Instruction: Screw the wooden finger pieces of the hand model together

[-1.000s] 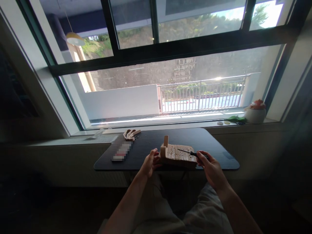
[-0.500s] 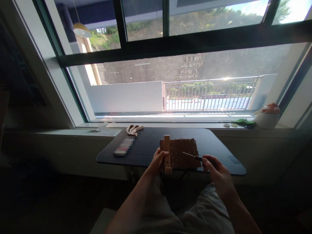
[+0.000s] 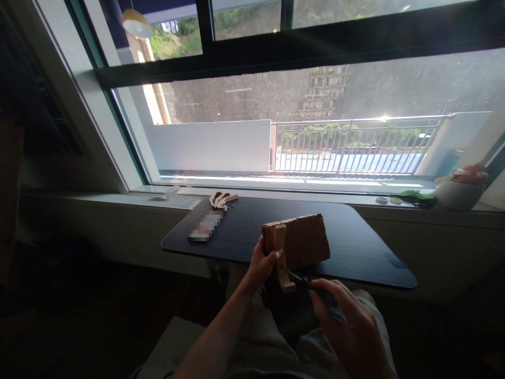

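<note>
My left hand (image 3: 262, 266) is closed round a light wooden bar (image 3: 279, 239), the thumb pressed on its face. Behind that bar is a brown, box-like block (image 3: 305, 242), tilted up at the table's front edge. Its rough rim shows along the top. In my right hand (image 3: 347, 310) is a screwdriver (image 3: 305, 282), gripped by its dark handle. The thin shaft points left, and its tip meets the lower part of the wooden bar. Whether a screw sits there is too small to tell.
Loose wooden pieces (image 3: 223, 200) with small dark bits lie at the back left of the dark table (image 3: 244, 239). In front of them is a blurred-out flat object (image 3: 205, 226). A white pot (image 3: 461, 190) stands on the sill at right, under the large window.
The screwdriver has moved left and down from over the brown block to the wooden bar. The block and bar have tipped up and turned. My view has shifted slightly.
</note>
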### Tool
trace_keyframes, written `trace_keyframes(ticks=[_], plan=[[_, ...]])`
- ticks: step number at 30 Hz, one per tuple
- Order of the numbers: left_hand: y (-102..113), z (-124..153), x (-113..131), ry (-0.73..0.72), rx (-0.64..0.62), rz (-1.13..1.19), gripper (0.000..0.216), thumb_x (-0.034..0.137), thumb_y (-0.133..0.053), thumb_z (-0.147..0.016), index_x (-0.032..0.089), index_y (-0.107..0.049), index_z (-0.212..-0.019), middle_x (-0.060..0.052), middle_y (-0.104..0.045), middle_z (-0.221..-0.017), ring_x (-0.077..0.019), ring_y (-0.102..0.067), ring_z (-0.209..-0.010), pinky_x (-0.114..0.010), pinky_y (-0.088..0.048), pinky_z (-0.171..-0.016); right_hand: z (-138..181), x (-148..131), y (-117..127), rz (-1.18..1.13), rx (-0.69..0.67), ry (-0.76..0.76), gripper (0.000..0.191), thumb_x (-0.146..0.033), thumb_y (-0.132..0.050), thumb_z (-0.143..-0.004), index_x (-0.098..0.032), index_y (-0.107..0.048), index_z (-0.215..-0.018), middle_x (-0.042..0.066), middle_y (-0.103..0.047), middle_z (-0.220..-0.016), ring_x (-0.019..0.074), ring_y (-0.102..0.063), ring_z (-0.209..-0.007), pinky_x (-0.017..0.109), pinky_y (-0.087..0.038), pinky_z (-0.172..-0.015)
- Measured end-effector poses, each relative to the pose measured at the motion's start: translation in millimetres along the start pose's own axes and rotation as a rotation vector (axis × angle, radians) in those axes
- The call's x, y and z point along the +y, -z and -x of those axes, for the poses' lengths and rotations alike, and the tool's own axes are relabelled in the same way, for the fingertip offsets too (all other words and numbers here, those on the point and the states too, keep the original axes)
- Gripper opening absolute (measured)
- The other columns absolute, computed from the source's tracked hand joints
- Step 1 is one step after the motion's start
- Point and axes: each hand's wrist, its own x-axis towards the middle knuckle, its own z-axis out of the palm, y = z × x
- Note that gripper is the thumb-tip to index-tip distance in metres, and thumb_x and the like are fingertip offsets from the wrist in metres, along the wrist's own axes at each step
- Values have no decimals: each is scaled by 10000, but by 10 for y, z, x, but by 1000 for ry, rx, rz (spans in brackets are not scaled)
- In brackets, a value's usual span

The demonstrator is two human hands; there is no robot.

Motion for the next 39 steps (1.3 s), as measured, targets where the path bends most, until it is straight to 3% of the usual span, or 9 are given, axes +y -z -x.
trace_keyframes(ticks=[11, 17, 27, 33, 39], plan=[[-6, 0, -15, 32, 22, -30, 368, 225, -695, -637, 172, -589, -985, -20, -639, -863, -176, -575, -807, -238, -470, -704, 21, 14, -83, -37, -46, -103, 138, -241, -514, -873, -232, -569, -1000, 27, -632, -884, 143, -611, -778, 225, -476, -689], [-9, 26, 40, 25, 1, -47, 388, 212, -693, -647, 165, -582, -1015, -25, -639, -882, -168, -575, -800, -230, -469, -698, 63, 44, -85, 2, -65, -73, 157, -207, -521, -875, -228, -554, -1027, 15, -616, -897, 124, -597, -790, 211, -453, -696], [-52, 23, 15, 44, -17, -34, 434, 266, -757, -603, 151, -576, -980, -11, -648, -823, -148, -586, -717, -229, -473, -637, 188, -68, -131, 232, -76, 74, 190, -178, -481, -902, -205, -594, -1052, 30, -582, -814, 136, -565, -744, 250, -405, -678], [-103, 25, 0, 0, -74, -55, 484, 255, -791, -574, 154, -587, -1000, -19, -667, -828, -165, -610, -740, -247, -490, -655, 273, -82, -43, 352, -144, 28, 243, -195, -423, -924, -210, -605, -1084, 35, -578, -821, 139, -576, -763, 246, -409, -665], [-127, 34, 33, 102, -97, -34, 480, 260, -817, -533, 138, -632, -959, -36, -699, -816, -191, -639, -722, -263, -508, -628, 353, 47, -100, 481, -112, 12, 254, -251, -402, -939, -191, -619, -1057, 25, -615, -791, 134, -607, -685, 257, -388, -591]])
